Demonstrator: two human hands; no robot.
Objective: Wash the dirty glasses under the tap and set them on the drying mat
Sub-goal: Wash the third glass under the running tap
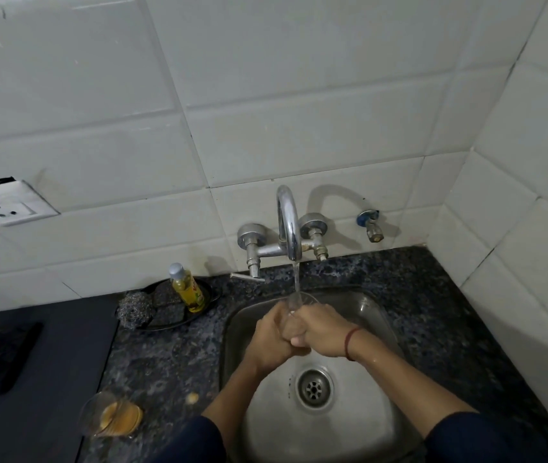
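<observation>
A clear glass is held over the steel sink, tilted with its mouth toward the tap. Water runs from the spout straight into it. My left hand and my right hand both wrap around the glass body, fingers overlapping, so only the rim shows. A second glass with orange-brown residue stands on the counter left of the sink. A dark mat lies on the counter at the far left.
A black dish behind the sink's left corner holds a yellow soap bottle, a steel scourer and dark scrub pads. A small crumb lies on the granite. A wall socket sits at left, a second small tap at right.
</observation>
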